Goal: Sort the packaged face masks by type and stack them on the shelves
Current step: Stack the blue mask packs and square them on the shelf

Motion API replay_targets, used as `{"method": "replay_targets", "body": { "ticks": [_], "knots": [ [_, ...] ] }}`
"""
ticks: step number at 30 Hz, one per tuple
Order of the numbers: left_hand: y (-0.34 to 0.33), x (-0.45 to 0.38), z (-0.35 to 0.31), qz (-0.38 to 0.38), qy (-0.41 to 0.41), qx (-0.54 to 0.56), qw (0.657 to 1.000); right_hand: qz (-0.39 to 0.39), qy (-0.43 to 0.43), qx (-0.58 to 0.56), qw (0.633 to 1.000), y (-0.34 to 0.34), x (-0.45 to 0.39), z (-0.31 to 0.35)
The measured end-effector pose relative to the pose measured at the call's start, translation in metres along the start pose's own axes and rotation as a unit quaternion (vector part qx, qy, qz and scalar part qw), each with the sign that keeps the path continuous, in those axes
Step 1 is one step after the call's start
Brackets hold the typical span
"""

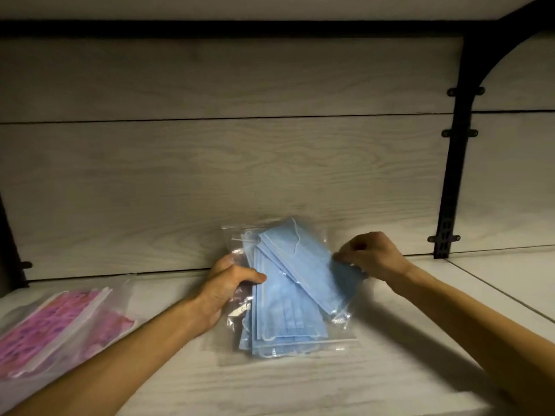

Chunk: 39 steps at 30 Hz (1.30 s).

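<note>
Both grips are on bags of blue masks. My left hand [223, 291] is curled round the left edge of the blue mask bags [285, 310], thumb on top. My right hand [371, 255] pinches the right side of the top blue bag [306, 265] with bent fingers.

Nearest to me is the pale wood shelf [300, 385] that carries it all. The blue bags lie on it in the middle, in a loose pile. The lower bags lie with their long way going from me toward the back wall. The top blue bag is turned: its long way slants from far-left down to near-right, and its far end is close to the wall.

Off to my left, well apart from the blue pile, lie the pink mask bags [51, 325], flat on the same shelf. Their long way slants from near-left to far-right.

Behind it all is the wood back wall [240, 160]. At the far right a black bracket [450, 175] stands up.
</note>
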<state>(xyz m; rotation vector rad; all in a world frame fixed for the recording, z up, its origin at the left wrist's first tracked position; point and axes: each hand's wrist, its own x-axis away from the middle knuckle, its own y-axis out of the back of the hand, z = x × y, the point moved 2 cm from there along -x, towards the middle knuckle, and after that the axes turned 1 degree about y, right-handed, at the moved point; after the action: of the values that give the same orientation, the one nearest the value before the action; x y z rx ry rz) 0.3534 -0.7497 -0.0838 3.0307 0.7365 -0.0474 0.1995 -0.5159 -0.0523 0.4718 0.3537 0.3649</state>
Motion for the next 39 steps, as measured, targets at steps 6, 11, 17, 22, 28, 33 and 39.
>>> {"method": "replay_targets", "body": {
  "ticks": [6, 11, 17, 22, 28, 33, 39],
  "knots": [
    [0.000, -0.008, 0.006, -0.056, -0.034, 0.028, 0.997, 0.064, -0.114, -0.151, 0.980, 0.001, 0.023, 0.002],
    [-0.006, -0.003, 0.001, -0.058, -0.073, 0.043, 0.995, 0.143, -0.121, -0.217, 0.958, -0.024, 0.042, 0.006],
    [-0.007, 0.000, 0.001, -0.062, -0.033, 0.097, 0.993, 0.068, -0.059, -0.184, 0.979, -0.023, 0.035, 0.001],
    [-0.008, 0.003, -0.002, -0.056, -0.016, 0.098, 0.993, 0.046, -0.100, -0.247, 0.963, -0.020, 0.034, -0.007],
    [-0.013, 0.006, 0.000, -0.048, -0.057, 0.054, 0.996, 0.109, -0.153, -0.279, 0.942, -0.023, 0.037, -0.005],
    [-0.011, 0.007, 0.001, -0.039, -0.050, 0.078, 0.995, 0.054, -0.096, -0.267, 0.957, -0.016, 0.038, -0.006],
    [-0.008, 0.008, -0.002, -0.018, -0.006, 0.116, 0.993, -0.065, -0.063, -0.288, 0.953, 0.005, 0.033, -0.009]
  ]
}}
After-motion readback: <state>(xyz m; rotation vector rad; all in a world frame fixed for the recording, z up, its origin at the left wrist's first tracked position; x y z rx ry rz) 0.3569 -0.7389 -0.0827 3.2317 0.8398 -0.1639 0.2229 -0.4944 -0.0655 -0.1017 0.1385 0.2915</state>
